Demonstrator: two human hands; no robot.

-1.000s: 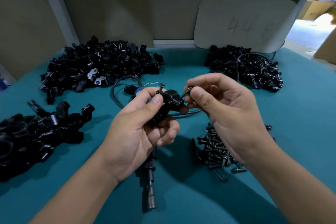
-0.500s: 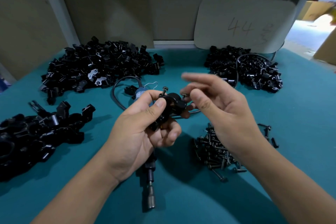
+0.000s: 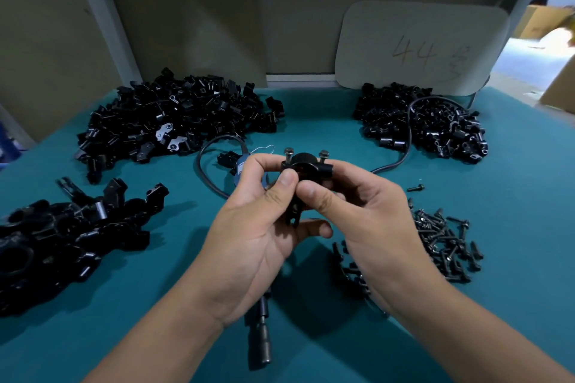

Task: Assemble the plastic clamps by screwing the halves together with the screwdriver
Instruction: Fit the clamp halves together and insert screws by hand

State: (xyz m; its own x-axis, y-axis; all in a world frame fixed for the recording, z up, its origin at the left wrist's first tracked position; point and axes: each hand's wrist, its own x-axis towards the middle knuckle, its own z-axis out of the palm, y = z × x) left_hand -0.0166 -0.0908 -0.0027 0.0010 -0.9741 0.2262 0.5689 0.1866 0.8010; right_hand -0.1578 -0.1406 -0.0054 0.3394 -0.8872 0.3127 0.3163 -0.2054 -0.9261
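From the head camera, I hold the black plastic clamp [image 3: 306, 165] up at the middle of the view, above the teal table [image 3: 513, 227]. My left hand [image 3: 258, 236] pinches it, thumb pressed on its near face and fingers curled behind. My right hand [image 3: 367, 221] grips it from the three o'clock side, thumb on the front just beside my left thumb, fingers wrapped behind. Two screws [image 3: 288, 153] stand upright in the clamp's ears, heads up, one at each end of the curved top half.

The screwdriver [image 3: 260, 333] lies on the table at six o'clock, under my wrists, its cable [image 3: 214, 183] looping away toward eleven o'clock behind my left hand. A heap of loose screws [image 3: 445, 239] sits at four o'clock, partly hidden by my right hand; a single screw [image 3: 415, 188] lies apart from it at two o'clock. Piles of black clamp parts lie at eleven o'clock [image 3: 174, 121], one o'clock [image 3: 435, 124] and nine o'clock [image 3: 62, 236]. A grey card [image 3: 420, 43] marked 44 leans on the back wall at one o'clock.
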